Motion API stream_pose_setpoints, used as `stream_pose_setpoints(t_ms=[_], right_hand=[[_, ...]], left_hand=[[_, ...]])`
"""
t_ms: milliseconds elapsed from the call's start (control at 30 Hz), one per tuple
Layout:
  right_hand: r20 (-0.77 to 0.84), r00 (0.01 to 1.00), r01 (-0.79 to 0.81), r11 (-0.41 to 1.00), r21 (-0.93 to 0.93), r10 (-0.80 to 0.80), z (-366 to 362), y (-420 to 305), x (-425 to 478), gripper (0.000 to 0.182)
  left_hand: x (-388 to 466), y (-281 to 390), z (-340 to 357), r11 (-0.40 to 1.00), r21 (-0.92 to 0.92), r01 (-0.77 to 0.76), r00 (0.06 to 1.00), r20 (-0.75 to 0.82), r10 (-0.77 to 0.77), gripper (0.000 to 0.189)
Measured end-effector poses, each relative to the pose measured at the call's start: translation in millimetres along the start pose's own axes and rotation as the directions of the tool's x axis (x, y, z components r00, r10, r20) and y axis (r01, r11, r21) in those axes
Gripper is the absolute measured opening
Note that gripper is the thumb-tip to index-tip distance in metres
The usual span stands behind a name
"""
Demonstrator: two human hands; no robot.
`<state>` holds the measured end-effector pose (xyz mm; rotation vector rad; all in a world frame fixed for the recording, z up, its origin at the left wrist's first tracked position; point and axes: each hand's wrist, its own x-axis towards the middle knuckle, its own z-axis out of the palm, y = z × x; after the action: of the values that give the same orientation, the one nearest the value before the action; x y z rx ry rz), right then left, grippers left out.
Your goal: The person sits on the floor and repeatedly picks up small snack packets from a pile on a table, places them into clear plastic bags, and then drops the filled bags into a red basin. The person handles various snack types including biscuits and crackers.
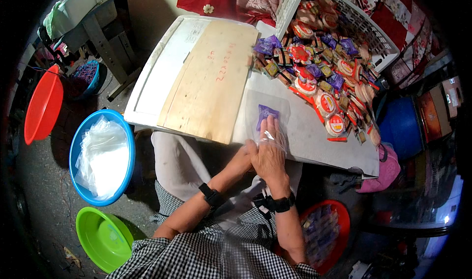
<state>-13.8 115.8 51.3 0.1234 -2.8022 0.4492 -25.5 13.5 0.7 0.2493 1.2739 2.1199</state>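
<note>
A clear plastic bag (251,111) lies on the pale tabletop in front of me, with one purple wrapped packet (266,113) inside it. The straight fingers of my right hand (271,155) reach into the bag's mouth and rest over the packet's lower part. Whether they grip it is not visible; the thumb is hidden. My left hand (242,156) is at the left side of the bag's mouth, close against my right hand, and appears to hold the bag's edge. Most of its fingers are hidden. Both wrists wear black straps.
A wooden board (206,83) with red writing lies left of the bag. To the right, wrapped snacks (324,80) spill from a tipped white plastic basket (383,46). A blue basin (131,161) of clear bags, a green basin (110,238) and a red basin (343,220) of packets stand lower down.
</note>
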Motion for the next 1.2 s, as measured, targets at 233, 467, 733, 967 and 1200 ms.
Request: stream_pose_setpoints(t_ms=[233,467,733,967,1200], right_hand=[[0.031,0.999,0.043,0.999,0.031,-0.044,-3.0,-2.5,0.8,0.069],[0.044,0.999,-0.022,0.998,0.059,0.019,2.6,0.0,-2.2,0.075],[0.047,0.997,0.048,0.988,0.148,-0.056,-5.6,-9.4,-14.0,0.072],[0.330,0.887,-0.453,0.461,0.763,0.325,-90.3,18.2,-7.8,0.026],[0.107,0.818,-0.250,0.183,0.951,0.565,-84.9,149.2,102.5,0.040]], left_hand=[[4.6,-10.4,-6.3,0.993,-0.032,-0.113,0.994,-0.012,0.112,0.019],[12.4,-16.2,-8.0,0.960,0.214,-0.179,0.982,-0.015,0.186,0.021],[2.5,-6.8,-16.5,0.826,0.536,-0.173,0.985,0.096,0.145,0.022],[-12.3,11.8,3.1,0.973,0.012,0.230,0.968,-0.111,-0.227,0.024],[-13.2,11.9,9.1,0.965,-0.069,0.252,0.957,-0.131,-0.260,0.027]])
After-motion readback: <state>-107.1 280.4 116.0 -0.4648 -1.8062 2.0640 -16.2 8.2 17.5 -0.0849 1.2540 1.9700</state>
